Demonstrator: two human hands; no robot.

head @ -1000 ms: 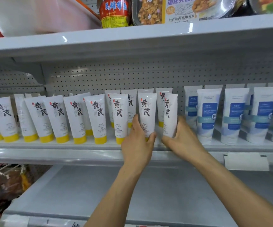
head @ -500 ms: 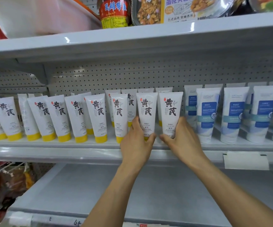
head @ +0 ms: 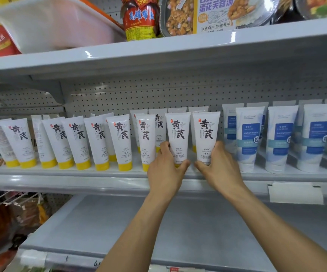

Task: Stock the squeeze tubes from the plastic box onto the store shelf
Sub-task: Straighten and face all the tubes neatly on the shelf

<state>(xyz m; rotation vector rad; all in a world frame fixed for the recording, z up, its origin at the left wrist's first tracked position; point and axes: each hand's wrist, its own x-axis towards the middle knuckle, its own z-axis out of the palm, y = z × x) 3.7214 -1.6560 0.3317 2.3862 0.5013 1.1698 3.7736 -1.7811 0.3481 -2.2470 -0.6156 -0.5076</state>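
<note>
Facing up the row: a person's left hand (head: 166, 173) gripped the lower part of the neighbour tube (head: 178, 134) while the right hand (head: 219, 169) gripped the end tube (head: 205, 134), both yellow-capped squeeze tubes at the front edge of the middle shelf (head: 60, 179). The end tube, turned half sideways a second earlier, now faced squarely forward and upright, closing the row just beside the blue-labelled tubes (head: 248, 138). The pair looked all but placed. Each tube sat between a thumb curled across its base in front and fingers wrapped round its outer side, its cap largely hidden. A white plastic box (head: 56, 22) rested tilted on the shelf above.
</note>
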